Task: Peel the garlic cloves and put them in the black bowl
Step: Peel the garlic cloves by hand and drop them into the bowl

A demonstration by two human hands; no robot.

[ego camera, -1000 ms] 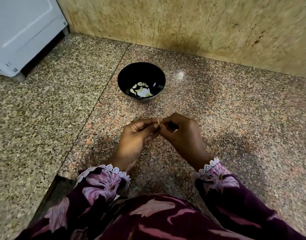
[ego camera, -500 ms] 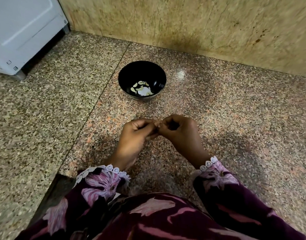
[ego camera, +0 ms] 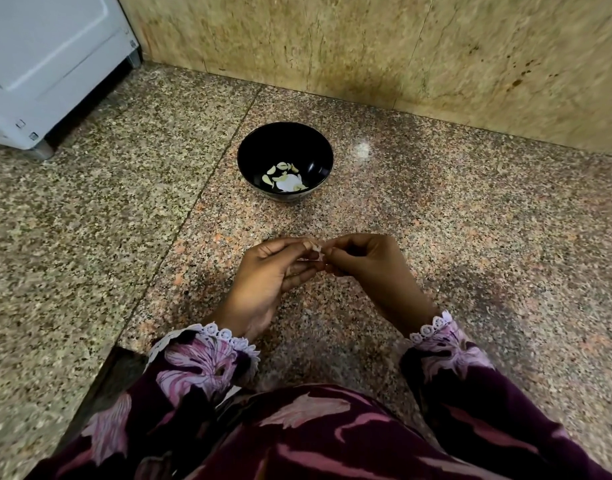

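Observation:
A black bowl (ego camera: 256, 147) stands on the speckled granite floor ahead of me, holding several pale peeled garlic cloves (ego camera: 284, 176) at its bottom. Nearer to me, my left hand (ego camera: 266, 278) and my right hand (ego camera: 363, 261) meet fingertip to fingertip above the floor. Between them they pinch a small garlic clove (ego camera: 317, 250), of which only a pale sliver with papery skin shows. The rest of the clove is hidden by my fingers.
A white appliance (ego camera: 48, 64) stands at the far left on short feet. A stained stone wall (ego camera: 401, 50) runs behind the bowl. My knees in dark floral fabric (ego camera: 297, 434) fill the bottom of the view. A floor joint (ego camera: 200, 195) runs diagonally left of the bowl.
Both hands stay joined on the clove; the fingers have shifted slightly and a little more pale skin shows between the fingertips. The bowl has not moved.

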